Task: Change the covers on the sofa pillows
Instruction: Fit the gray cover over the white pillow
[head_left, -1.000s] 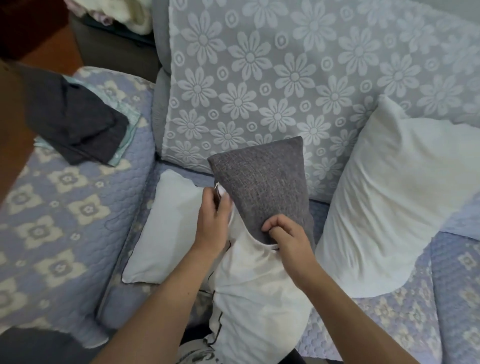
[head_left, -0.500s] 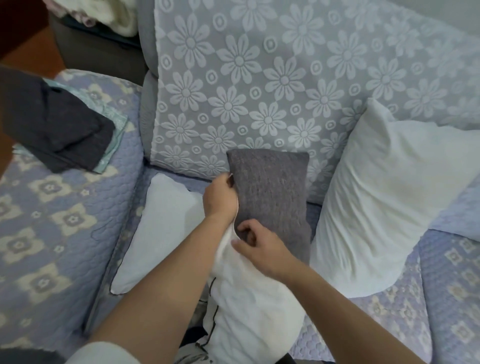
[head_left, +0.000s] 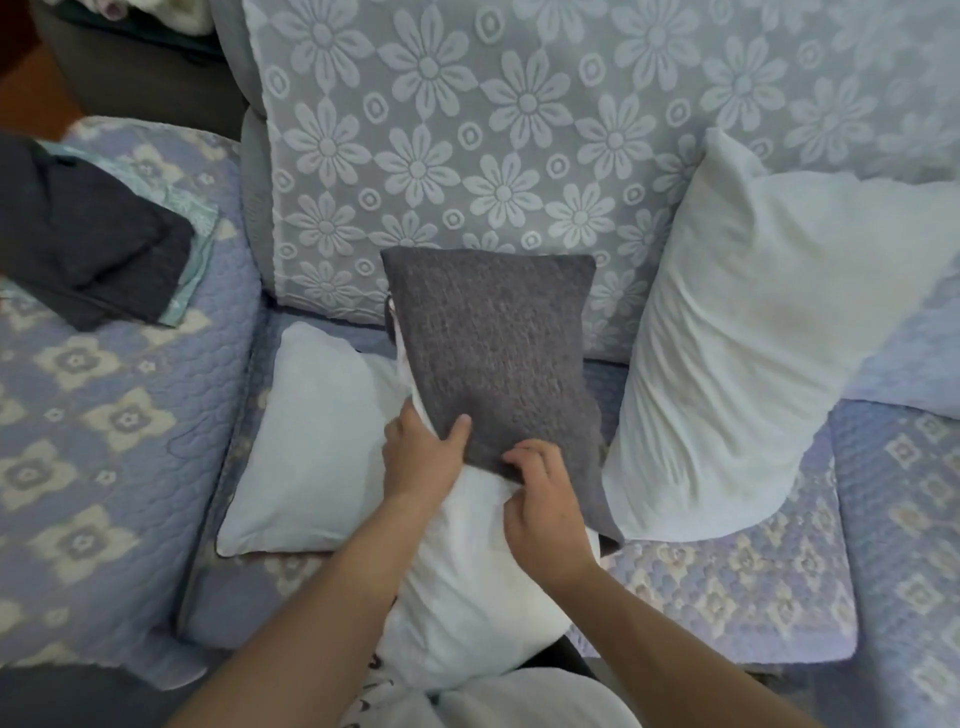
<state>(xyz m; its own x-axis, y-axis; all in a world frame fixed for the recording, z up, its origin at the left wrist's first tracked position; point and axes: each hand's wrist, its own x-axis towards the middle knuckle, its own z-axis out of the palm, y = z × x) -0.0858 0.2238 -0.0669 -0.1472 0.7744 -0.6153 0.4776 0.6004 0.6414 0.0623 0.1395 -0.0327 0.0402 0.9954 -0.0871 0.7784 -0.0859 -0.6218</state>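
Pinching the grey cover's open hem with left hand and right hand, halfway over the white pillow on the sofa seat; risking bunching if tugging unevenly.

I saw the grey cover pulled over the far end of a white pillow, its open edge bunched about midway along; the bare near half stuck out toward me. That pillow stood tilted against the backrest. A second white pillow lay flat to its left, a third leaned at right.
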